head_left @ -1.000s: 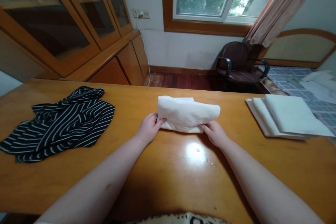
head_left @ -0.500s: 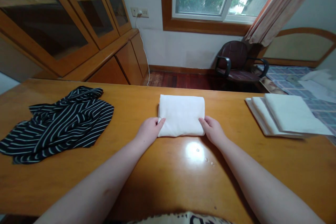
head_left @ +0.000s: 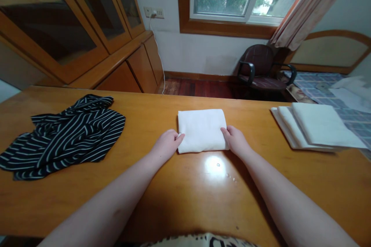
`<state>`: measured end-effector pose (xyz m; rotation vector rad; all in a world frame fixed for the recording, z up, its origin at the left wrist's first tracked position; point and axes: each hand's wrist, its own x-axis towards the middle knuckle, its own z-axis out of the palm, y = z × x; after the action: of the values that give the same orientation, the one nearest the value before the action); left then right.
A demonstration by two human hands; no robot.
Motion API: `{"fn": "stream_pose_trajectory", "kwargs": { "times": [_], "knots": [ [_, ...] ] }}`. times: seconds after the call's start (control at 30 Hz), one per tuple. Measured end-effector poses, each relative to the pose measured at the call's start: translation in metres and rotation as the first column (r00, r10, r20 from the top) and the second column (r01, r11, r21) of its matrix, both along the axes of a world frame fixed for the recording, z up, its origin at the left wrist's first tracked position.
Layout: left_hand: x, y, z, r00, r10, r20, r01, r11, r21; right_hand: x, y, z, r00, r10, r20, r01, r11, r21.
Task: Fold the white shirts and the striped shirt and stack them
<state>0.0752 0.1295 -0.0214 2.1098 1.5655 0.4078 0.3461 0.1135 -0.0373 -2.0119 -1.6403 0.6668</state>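
A white cloth (head_left: 203,129), folded into a neat rectangle, is in the middle of the wooden table (head_left: 185,197). My left hand (head_left: 169,142) grips its left edge, thumb on top and the other fingers mostly hidden at the side. At the opposite edge my right hand (head_left: 235,139) holds the cloth the same way, with its thumb over the top. Whether the cloth rests fully on the table or is slightly raised, I cannot tell.
Crumpled black-and-white striped fabric (head_left: 75,135) lies on the table's left side. On the right sits a stack of folded white cloths (head_left: 319,125). Beyond the table are a glass-doored cabinet (head_left: 95,19), a dark office chair (head_left: 261,67) and a bed (head_left: 315,88).
The folded cloth has turned slightly and shifted a little to the right and toward me. Both hands have kept hold of it at its sides.
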Motion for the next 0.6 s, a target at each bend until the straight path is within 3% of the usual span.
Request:
{"fn": "stream_pose_trajectory", "kwargs": {
  "times": [0.2, 0.33, 0.4, 0.6],
  "knots": [
    [-0.002, 0.002, -0.001, 0.997, 0.020, -0.070, -0.021, 1.000, -0.012, -0.002, 0.001, 0.005, 1.000, 0.010, 0.022, -0.009, 1.000, -0.026],
    [-0.004, 0.003, -0.003, 0.977, 0.154, 0.145, -0.156, 0.988, -0.002, -0.003, -0.001, 0.005, 1.000, 0.012, -0.026, -0.013, 0.999, -0.031],
    [-0.005, 0.003, -0.004, 0.958, 0.175, 0.225, -0.169, 0.985, -0.045, -0.004, -0.003, 0.005, 0.999, 0.011, -0.033, -0.012, 1.000, -0.013],
    [-0.007, 0.011, -0.007, 0.981, 0.152, 0.123, -0.148, 0.988, -0.044, -0.005, -0.006, 0.007, 0.998, 0.024, -0.050, -0.023, 1.000, 0.018]
  ]
}}
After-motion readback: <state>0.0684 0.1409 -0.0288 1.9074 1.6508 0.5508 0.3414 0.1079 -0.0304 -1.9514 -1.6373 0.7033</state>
